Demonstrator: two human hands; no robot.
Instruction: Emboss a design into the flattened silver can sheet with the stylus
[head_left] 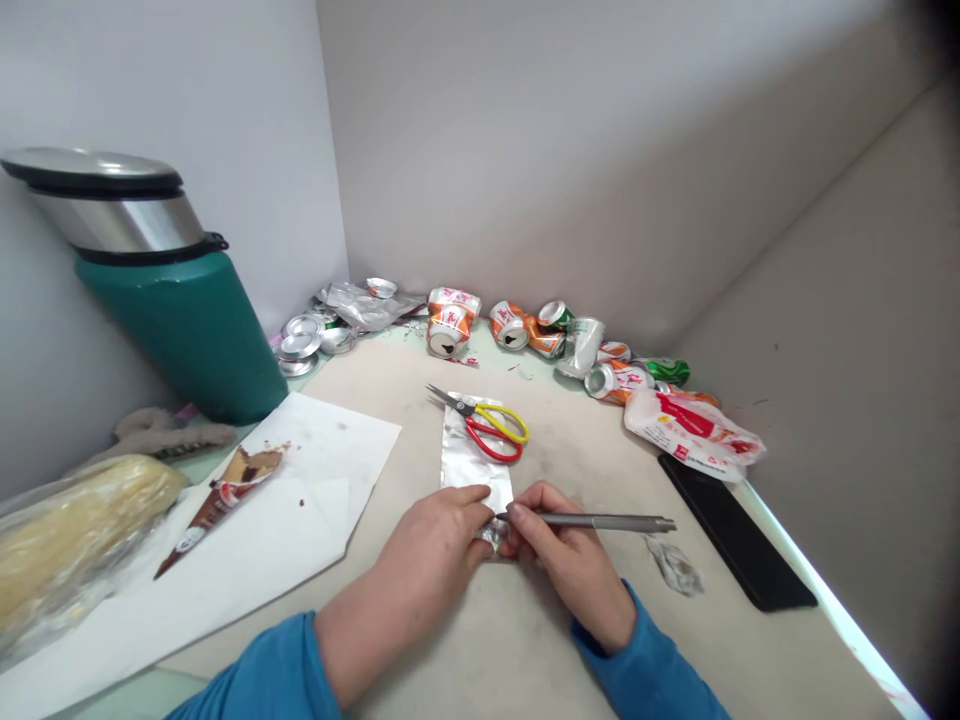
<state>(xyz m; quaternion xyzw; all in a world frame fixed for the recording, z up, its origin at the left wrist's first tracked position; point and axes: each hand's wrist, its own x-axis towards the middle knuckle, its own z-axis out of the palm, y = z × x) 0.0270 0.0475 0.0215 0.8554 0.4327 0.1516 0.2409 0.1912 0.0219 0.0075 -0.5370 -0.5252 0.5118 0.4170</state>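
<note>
Two hands work close: left pressing foil, fingers half-curled — right pinching a pen (red-lettered cans behind — wording unclear).

Left sleeve: here's blue cloth, creased along its length
Right sleeve: blue again, matching shade, folds showing
Left hand: bare
Right hand: bare too

- teal bottle, 10 o'clock;
- clear bag, yellow contents, 8 o'clock;
- wrapped cone on white paper, 8 o'clock;
- drink cans, some crushed, 11 to 3 o'clock;
- red-and-white packet, 3 o'clock;
- black phone, 4 o'clock
</note>
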